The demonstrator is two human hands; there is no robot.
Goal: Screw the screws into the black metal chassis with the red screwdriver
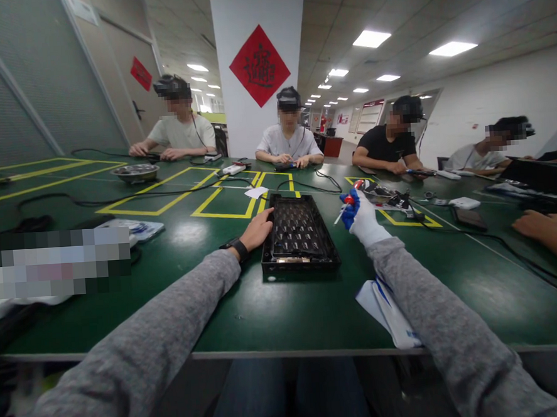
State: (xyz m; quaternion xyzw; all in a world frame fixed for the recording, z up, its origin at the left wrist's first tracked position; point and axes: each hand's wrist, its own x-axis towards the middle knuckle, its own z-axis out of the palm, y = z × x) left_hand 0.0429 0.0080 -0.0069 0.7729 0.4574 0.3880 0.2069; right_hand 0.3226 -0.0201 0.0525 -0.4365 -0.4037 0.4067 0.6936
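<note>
In the head view, a black rectangular case (299, 231) lies on the green table in front of me. Its inside shows rows of small shiny pieces, too small to name. My left hand (257, 230) is bare, with a dark watch (239, 248) on the wrist. Its fingers lie stretched out against the case's left rim. To the right of the case, apart from it, my right hand (360, 211) wears a white glove with blue fingers. It is closed around a screwdriver (350, 200) with a red handle, whose thin shaft points down and left.
A white and blue packet (389, 312) lies near the table's front edge. Tools and cables (394, 200) clutter the right side. Behind the case lies a white paper piece (257, 193); farther left stands a metal bowl (135, 173). Several people sit around the table.
</note>
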